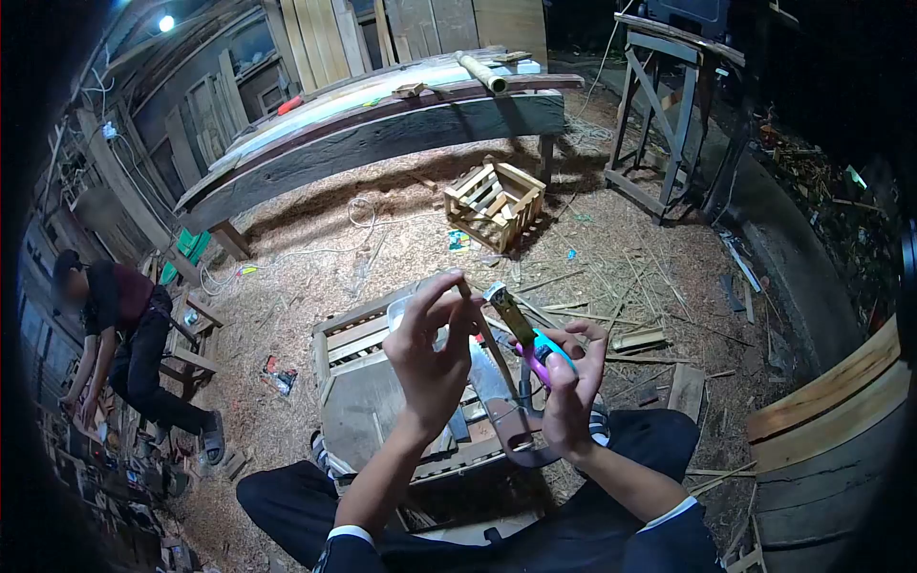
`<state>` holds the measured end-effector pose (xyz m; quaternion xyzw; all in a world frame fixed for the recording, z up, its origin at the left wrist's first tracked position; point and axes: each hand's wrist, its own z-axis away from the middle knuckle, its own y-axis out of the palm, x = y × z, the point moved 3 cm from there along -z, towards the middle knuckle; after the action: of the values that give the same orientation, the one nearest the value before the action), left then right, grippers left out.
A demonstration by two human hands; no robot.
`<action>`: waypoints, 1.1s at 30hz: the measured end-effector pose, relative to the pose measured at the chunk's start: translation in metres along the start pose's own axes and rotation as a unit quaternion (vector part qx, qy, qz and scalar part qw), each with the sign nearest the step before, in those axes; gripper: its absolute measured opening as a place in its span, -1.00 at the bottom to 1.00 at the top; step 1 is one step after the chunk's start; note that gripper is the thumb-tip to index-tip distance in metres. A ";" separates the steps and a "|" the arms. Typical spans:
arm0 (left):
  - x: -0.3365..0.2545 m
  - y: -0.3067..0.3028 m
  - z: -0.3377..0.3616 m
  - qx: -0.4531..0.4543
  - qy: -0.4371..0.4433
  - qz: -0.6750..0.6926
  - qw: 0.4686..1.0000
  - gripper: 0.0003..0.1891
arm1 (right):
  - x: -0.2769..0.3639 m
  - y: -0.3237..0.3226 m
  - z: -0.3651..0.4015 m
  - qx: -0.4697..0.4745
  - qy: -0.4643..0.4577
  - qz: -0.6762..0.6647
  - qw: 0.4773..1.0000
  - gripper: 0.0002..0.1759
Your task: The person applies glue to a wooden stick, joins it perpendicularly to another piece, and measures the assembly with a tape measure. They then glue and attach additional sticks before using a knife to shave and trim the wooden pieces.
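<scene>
My left hand is raised over the low slatted table, its fingers pinching a thin wooden strip that slants down to the right. Close beside it, my right hand is closed around a small tool with a cyan and purple handle. A flat yellowish-brown piece with a pale tip extends from that handle toward the strip; its exact kind is unclear. Under my hands a handsaw with a brown handle lies across the slatted table, partly covered by my wrists.
A long workbench stands ahead, carrying a bamboo pole. In front of it sits a slatted wooden crate. A wooden stand is at the right. Another person bends forward at the left. Shavings and bamboo strips litter the floor.
</scene>
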<state>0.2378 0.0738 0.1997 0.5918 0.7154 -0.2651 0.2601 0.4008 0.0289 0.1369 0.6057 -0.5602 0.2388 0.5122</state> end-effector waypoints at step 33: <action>0.048 -0.071 0.106 -0.109 -0.334 0.185 0.918 -0.45 | -0.018 0.053 0.004 0.220 -0.062 0.315 0.921 -0.71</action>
<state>0.1663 0.0237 0.0951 0.5588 0.4895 -0.3151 0.5906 0.3465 0.0411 0.1386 0.5091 -0.6859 0.4672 0.2282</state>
